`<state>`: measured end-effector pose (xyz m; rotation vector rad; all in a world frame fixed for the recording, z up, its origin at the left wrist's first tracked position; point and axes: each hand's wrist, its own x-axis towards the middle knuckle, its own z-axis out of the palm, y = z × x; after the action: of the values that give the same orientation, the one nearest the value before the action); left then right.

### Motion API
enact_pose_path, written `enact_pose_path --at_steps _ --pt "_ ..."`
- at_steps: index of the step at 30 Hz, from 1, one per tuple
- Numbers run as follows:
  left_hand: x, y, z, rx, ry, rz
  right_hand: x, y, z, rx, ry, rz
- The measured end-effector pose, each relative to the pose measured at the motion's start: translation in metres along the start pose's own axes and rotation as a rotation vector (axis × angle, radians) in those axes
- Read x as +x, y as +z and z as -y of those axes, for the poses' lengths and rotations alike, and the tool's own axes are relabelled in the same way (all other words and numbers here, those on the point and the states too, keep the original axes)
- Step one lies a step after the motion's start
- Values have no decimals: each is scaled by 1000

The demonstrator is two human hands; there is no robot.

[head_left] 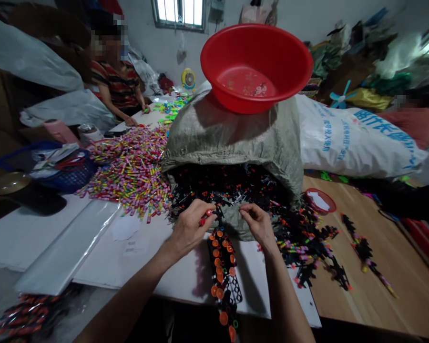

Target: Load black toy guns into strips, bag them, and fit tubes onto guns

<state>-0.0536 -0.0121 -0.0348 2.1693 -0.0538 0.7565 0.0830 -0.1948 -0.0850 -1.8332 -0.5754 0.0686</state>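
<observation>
My left hand (190, 223) pinches a small red plastic piece (206, 216) at the mouth of a grey woven sack (232, 138). My right hand (256, 220) grips the sack's front rim beside small black parts; whether it also holds a part I cannot tell. The sack lies open towards me, filled with black plastic toy parts (229, 186) with orange tips. A black strip with orange discs (222, 267) hangs down between my forearms.
A red basin (255, 66) sits on top of the sack. A heap of colourful small tubes (132, 169) covers the white board at left. Black parts (307, 247) lie scattered on the wooden table. A white printed sack (353, 138) lies at right. A person in a striped shirt (117, 85) works opposite.
</observation>
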Motion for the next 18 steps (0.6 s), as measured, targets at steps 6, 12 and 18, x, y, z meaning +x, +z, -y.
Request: enact_pose_path --at_steps 6,12,18 --pt "-1 12 62 -187 -651 -45 11 -6 -47 -506 112 72" --pt "-2 27 90 -537 -940 110 49 26 -41 -1041 30 211" --pt "2 38 86 -638 -1041 80 62 21 -39 -1076 -155 268"
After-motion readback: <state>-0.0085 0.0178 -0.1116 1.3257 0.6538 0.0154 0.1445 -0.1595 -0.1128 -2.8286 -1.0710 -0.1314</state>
